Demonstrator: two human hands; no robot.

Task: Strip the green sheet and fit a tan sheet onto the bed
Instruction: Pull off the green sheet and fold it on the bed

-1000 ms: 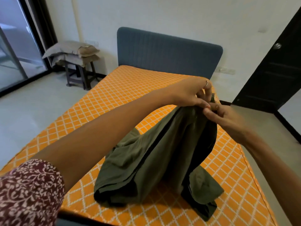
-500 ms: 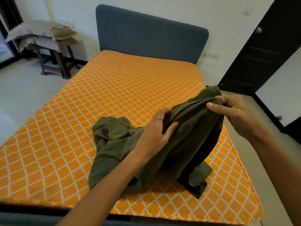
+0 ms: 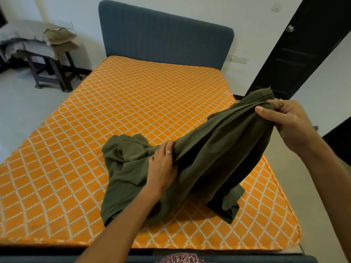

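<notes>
two hands on a bunched green sheet

both hands hold the green sheet [image 3: 218, 149], which is off the mattress and gathered into a long bundle over the bed's [image 3: 133, 103] near right part. the right hand [image 3: 284, 118] pinches the raised upper end, thumb on top and fingers curled behind the cloth, out past the mattress's right edge. the left hand [image 3: 163, 166] grips a fold lower down, fingers curled into the fabric. the sheet's loose ends lie crumpled on the orange diamond-patterned mattress. a blue headboard [image 3: 165, 35] stands at the far end. folded tan and grey cloth [image 3: 38, 38] is stacked on a dark stool [image 3: 51, 73] at the left wall. a dark door [image 3: 303, 44] stands at right.
</notes>
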